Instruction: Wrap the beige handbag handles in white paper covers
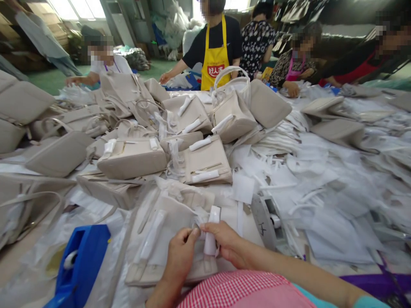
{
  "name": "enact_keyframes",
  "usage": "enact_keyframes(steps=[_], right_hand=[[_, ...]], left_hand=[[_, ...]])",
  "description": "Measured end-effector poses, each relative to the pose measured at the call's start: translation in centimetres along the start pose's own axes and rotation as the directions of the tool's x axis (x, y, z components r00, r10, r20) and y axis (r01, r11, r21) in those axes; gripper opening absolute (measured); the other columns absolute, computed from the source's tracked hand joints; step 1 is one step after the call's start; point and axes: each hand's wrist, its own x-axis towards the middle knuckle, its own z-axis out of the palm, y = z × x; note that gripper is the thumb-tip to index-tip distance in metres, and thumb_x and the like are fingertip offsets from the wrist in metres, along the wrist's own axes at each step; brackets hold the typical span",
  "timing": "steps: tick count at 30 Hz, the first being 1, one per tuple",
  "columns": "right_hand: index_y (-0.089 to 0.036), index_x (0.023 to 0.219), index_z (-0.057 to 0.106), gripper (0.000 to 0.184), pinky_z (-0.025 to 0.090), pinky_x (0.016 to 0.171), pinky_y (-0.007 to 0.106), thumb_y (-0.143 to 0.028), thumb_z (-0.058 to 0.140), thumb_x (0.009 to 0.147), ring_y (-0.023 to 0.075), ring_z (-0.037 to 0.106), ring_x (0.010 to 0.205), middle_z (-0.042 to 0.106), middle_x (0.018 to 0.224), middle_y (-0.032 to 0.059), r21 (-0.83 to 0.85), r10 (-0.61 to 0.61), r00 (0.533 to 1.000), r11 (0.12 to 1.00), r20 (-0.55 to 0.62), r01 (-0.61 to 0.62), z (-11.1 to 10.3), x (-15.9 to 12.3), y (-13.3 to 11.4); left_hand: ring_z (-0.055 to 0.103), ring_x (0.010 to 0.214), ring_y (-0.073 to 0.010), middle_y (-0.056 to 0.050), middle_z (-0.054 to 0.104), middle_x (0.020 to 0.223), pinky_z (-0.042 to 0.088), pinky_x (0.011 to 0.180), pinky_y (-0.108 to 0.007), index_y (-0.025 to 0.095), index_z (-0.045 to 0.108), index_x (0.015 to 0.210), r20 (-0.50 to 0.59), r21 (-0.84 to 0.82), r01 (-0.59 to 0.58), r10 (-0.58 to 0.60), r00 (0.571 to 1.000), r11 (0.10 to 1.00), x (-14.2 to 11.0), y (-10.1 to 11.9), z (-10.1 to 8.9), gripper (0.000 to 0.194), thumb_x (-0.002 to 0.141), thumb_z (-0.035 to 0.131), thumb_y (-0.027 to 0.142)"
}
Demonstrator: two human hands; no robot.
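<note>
Beige bag (168, 214) lay flat just beyond the pink checked apron (237, 288), under both hands. Left hand (182, 250): fingers pinched together on a small bit at the bag's strap, too small to identify. Right hand (226, 241): thumb and forefinger closed at the same spot, fingertips nearly meeting the left's; its other fingers sat bent beside a white-wrapped strip (212, 231) that stood out from the bag. Blue tape dispenser (81, 259) was near left, apart from the hands. Purple item (372, 283) at near right, partly cut off by the frame edge. Grey device (263, 220) with a dark mark sat just right of the bag, partly buried. Farther out: a heap of beige bags (131, 158) at left and center, several with white wrap on their straps; loose white sheets and wrapping (334, 205) covered the right side. Beyond the heap, a person in a yellow apron (220, 53) reached toward the left, with other people nearby. Back of room: clear plastic bundles (173, 21) and bright windows (85, 8).
</note>
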Motion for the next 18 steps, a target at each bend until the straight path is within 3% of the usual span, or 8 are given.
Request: enact_keyframes(steps=[3, 5, 9, 11, 16, 18], right_hand=[[-0.010, 0.076, 0.066, 0.018, 0.044, 0.053, 0.025, -0.020, 0.073, 0.062, 0.0144, 0.058, 0.053, 0.066, 0.059, 0.0021, 0.011, 0.020, 1.000, 1.000, -0.021, -0.020, 0.17, -0.01, -0.20], [-0.010, 0.076, 0.066, 0.017, 0.045, 0.053, 0.025, -0.019, 0.071, 0.063, 0.0146, 0.058, 0.053, 0.067, 0.060, 0.0027, 0.019, 0.045, 0.999, 0.999, -0.025, -0.044, 0.24, -0.08, -0.30], [-0.010, 0.078, 0.066, 0.015, 0.048, 0.054, 0.027, -0.019, 0.069, 0.065, 0.0162, 0.061, 0.054, 0.069, 0.064, 0.0046, 0.054, 0.093, 0.995, 0.994, 0.019, -0.094, 0.27, -0.29, -0.39], [-0.010, 0.077, 0.066, 0.015, 0.049, 0.054, 0.026, -0.018, 0.068, 0.066, 0.0163, 0.062, 0.055, 0.070, 0.064, 0.0049, 0.075, 0.099, 0.995, 0.992, 0.035, -0.101, 0.21, -0.34, -0.38], [-0.009, 0.079, 0.066, 0.015, 0.050, 0.055, 0.026, -0.017, 0.067, 0.066, 0.0162, 0.063, 0.056, 0.070, 0.065, 0.0056, 0.106, 0.083, 0.996, 0.991, 0.036, -0.087, 0.08, -0.32, -0.25], [-0.009, 0.079, 0.066, 0.015, 0.050, 0.055, 0.026, -0.017, 0.067, 0.067, 0.0161, 0.062, 0.054, 0.070, 0.064, 0.0056, 0.108, 0.102, 0.994, 0.988, 0.046, -0.107, 0.12, -0.36, -0.26]], left_hand=[[0.046, 0.055, -0.0136, 0.003, 0.051, 0.053, 0.037, 0.054, -0.026, 0.016, 0.068, 0.072, 0.074, -0.077, 0.019, -0.014, 0.997, 0.997, 0.01, -0.20, -0.05, 0.045, 0.080, 0.054, 0.058], [0.051, 0.061, -0.0151, 0.000, 0.059, 0.065, 0.042, 0.060, -0.027, 0.016, 0.069, 0.082, 0.115, -0.088, -0.015, 0.025, 0.993, 0.996, 0.03, -0.29, 0.12, 0.043, 0.079, 0.056, 0.057], [0.056, 0.076, -0.0203, -0.005, 0.061, 0.086, 0.047, 0.075, -0.034, 0.015, 0.070, 0.089, 0.041, 0.099, -0.110, 0.106, 0.993, 0.989, 0.02, -0.41, 0.78, 0.043, 0.069, 0.068, 0.054], [0.056, 0.080, -0.0216, -0.005, 0.059, 0.086, 0.046, 0.078, -0.036, 0.015, 0.071, 0.083, 0.021, 0.152, -0.087, 0.085, 0.996, 0.985, 0.07, -0.47, 0.87, 0.043, 0.066, 0.070, 0.054], [0.055, 0.083, -0.0194, -0.003, 0.058, 0.088, 0.046, 0.079, -0.032, 0.015, 0.070, 0.079, 0.185, 0.022, -0.016, 0.012, 0.983, 1.000, 0.16, -0.40, 0.25, 0.040, 0.074, 0.064, 0.053], [0.054, 0.080, -0.0187, -0.002, 0.055, 0.084, 0.046, 0.077, -0.032, 0.015, 0.068, 0.079, 0.190, 0.078, -0.012, -0.003, 0.982, 0.997, 0.02, -0.23, 0.29, 0.040, 0.075, 0.061, 0.054]])
